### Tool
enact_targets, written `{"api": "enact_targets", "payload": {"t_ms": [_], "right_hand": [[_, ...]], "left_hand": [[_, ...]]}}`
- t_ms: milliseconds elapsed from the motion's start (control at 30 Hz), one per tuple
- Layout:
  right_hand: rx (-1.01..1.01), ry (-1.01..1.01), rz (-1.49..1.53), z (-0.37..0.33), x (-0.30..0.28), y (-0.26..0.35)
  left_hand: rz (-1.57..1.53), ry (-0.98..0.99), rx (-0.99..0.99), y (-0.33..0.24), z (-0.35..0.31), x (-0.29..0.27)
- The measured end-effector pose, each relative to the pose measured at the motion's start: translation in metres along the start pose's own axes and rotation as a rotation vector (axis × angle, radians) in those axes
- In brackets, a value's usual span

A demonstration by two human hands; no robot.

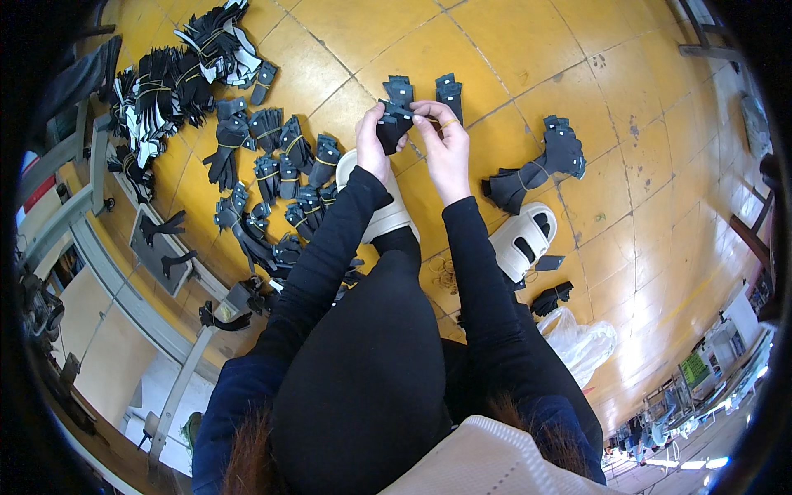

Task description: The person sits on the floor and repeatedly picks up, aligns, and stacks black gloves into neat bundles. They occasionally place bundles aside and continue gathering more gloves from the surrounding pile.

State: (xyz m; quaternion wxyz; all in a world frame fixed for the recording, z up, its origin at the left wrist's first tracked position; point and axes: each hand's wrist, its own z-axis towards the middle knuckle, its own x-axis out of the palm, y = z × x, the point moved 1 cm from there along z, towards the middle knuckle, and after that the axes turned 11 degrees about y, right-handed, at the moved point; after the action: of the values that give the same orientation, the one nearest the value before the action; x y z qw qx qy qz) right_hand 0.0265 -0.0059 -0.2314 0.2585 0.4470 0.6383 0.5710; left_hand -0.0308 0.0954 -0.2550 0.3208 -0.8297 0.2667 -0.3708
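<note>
My left hand (374,142) grips a small folded black fabric bundle (393,130) above the floor, fingers wrapped round its side. At the bundle's right edge, my right hand (445,153) has its thumb and fingers drawn together, with a thin yellow rubber band (450,124) across the fingers. Whether that band also passes round the bundle is too small to tell. Just beyond my hands lie two folded black bundles, one partly behind the held one (398,87) and one to its right (449,92).
Many banded black bundles (268,128) cover the tiled floor at left, with black-and-white fabric stacks (157,91) farther off. A longer bundle (536,169) lies right, near my shoe (524,239). Loose rubber bands (444,272), a plastic bag (582,342) and a metal frame (124,289) are nearby.
</note>
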Motion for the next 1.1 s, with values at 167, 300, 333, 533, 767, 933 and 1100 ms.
{"api": "enact_targets", "payload": {"t_ms": [167,300,333,533,767,933,1100], "right_hand": [[0.144,0.025,0.036,-0.003,0.002,0.003],[0.052,0.048,-0.156,-0.001,0.001,0.003],[0.04,0.022,-0.191,-0.001,0.002,0.004],[0.025,-0.135,-0.207,-0.009,0.01,0.003],[0.065,-0.222,-0.055,-0.005,0.007,0.003],[-0.029,-0.305,-0.166,-0.006,0.011,0.0],[0.108,-0.413,0.03,-0.008,-0.021,-0.017]], "left_hand": [[0.217,-0.03,0.056,-0.006,-0.002,0.002],[0.242,-0.087,0.075,-0.002,-0.003,0.001],[0.225,-0.107,0.088,-0.002,-0.003,0.001],[0.17,-0.216,0.151,0.003,-0.001,0.014],[-0.022,-0.091,0.153,0.0,-0.001,0.026],[-0.374,-0.167,0.11,0.006,0.01,0.024],[-0.247,-0.194,0.025,-0.01,0.024,-0.007]]}}
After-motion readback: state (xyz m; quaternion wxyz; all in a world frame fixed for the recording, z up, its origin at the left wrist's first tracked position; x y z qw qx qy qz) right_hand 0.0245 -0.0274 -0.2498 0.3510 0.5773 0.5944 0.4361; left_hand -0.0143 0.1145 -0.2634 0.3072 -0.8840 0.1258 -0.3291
